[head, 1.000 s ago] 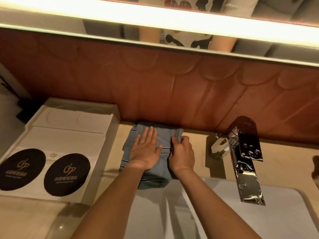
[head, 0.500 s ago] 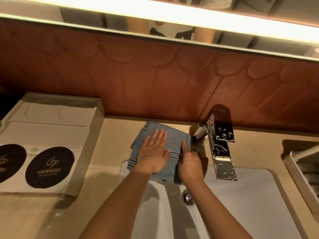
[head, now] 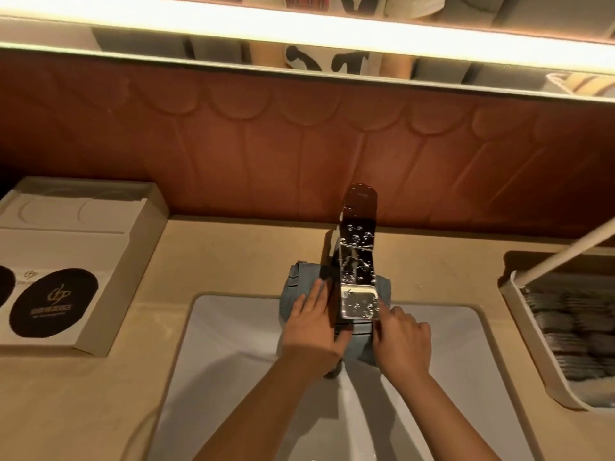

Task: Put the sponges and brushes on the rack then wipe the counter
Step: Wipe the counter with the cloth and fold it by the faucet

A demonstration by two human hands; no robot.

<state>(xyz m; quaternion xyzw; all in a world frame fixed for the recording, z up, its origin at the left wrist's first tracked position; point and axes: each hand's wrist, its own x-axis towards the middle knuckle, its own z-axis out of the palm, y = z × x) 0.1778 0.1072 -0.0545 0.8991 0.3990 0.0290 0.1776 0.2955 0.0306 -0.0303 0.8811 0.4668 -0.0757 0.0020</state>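
A folded blue-grey cloth (head: 297,287) lies on the beige counter (head: 239,257) at the back rim of the sink, under the chrome tap (head: 358,261). My left hand (head: 314,324) presses flat on the cloth's left part, fingers straight. My right hand (head: 401,341) rests on the cloth's right edge with fingers bent; the tap's spout hides part of the cloth between the hands. A white rack (head: 519,314) with dark items in it stands at the far right.
A white sink basin (head: 233,361) fills the lower middle. A white tray (head: 109,271) with black round coasters sits at the left. A white rod (head: 565,251) slants over the rack. A brown padded wall and lit mirror rise behind the counter.
Both hands have slid the cloth rightward along the counter, from beside the white tray to under the tap. The view has shifted right, bringing the rack into sight.
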